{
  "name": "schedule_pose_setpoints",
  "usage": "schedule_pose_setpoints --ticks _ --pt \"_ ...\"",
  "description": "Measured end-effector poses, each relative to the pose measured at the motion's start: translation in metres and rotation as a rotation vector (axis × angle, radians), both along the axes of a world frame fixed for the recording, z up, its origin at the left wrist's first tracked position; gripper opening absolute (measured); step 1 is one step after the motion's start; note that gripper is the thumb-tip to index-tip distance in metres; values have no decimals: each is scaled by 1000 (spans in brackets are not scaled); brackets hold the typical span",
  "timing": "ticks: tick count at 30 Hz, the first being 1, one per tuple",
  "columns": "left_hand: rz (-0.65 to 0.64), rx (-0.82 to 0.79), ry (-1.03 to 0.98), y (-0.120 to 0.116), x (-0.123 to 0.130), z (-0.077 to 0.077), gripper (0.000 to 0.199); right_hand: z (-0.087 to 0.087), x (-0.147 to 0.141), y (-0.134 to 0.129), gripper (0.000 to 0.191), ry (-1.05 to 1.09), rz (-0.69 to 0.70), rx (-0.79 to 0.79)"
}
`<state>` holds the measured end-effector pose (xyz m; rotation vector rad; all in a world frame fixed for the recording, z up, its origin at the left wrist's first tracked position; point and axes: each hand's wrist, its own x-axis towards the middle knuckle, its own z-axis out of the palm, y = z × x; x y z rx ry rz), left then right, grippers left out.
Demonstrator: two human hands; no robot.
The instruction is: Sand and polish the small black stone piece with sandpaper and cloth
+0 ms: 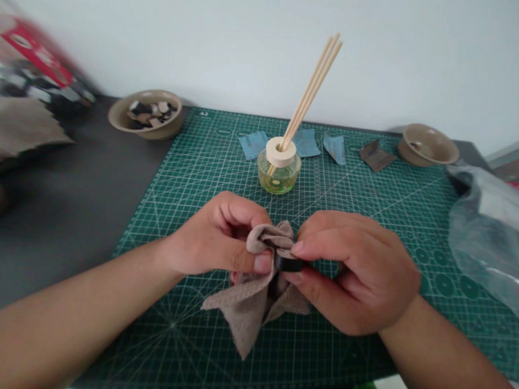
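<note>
Small black cylindrical piece (289, 263) pinched between thumb and forefinger of the right hand (354, 271), its left end against a bunched taupe cloth (247, 307) gripped by the curled fingers of the left hand (215, 235), above a green cutting mat (370, 187).

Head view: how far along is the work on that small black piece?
Done, it seems: blue and brown sheets lie on the cutting mat. In hand: the left hand and right hand pinch a grey-brown cloth around the black piece. Still left: a bowl holds dark and pale pieces.
</note>
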<state>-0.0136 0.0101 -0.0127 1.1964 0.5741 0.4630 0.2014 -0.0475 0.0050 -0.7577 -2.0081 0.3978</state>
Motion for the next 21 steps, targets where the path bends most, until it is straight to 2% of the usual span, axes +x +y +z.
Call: schedule_pose_setpoints --ticks 3,10,17,21 --pt "12 -41 11 0 -1 0 35 0 -1 0 7 -31 -23 9" --pt "-51 -65 82 3 -2 1 41 -1 -3 2 15 -123 -31 61" --pt "-66 -28 117 2 4 3 27 -7 -2 6 12 -217 -29 118" --pt "-43 -13 106 3 4 1 18 -10 -3 6 13 -223 -40 85"
